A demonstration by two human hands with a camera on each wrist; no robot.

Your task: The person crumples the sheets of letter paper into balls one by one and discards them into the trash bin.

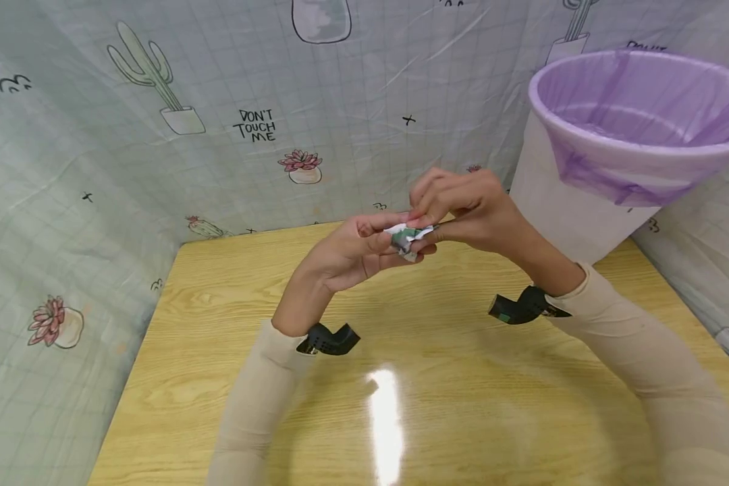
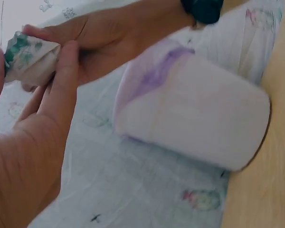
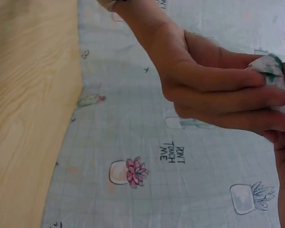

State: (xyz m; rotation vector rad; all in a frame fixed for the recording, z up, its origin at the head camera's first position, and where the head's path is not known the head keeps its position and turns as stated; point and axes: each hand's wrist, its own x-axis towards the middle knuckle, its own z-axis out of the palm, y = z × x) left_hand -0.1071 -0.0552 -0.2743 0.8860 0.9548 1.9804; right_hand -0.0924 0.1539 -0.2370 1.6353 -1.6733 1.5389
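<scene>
A small crumpled white-and-green wrapper (image 1: pixel 406 236) is held between both hands above the far part of the table. My left hand (image 1: pixel 364 251) cradles it from the left, with the thumb on top and the fingers beneath. From the right, my right hand (image 1: pixel 464 206) pinches its edge between thumb and fingers. In the left wrist view the wrapper (image 2: pixel 31 58) shows pale creased sides and green printed patches. The right wrist view has the wrapper (image 3: pixel 270 71) at its right edge, partly covered by the left fingers. Whether anything is inside it, I cannot tell.
At the back right stands a white bin (image 1: pixel 559 175) lined with a purple bag (image 1: pixel 638 152), close beyond my right hand. Patterned cloth (image 1: pixel 231 81) hangs behind and to the left of the wooden table (image 1: pixel 219 378). Each wrist wears a black camera mount (image 1: pixel 334 339).
</scene>
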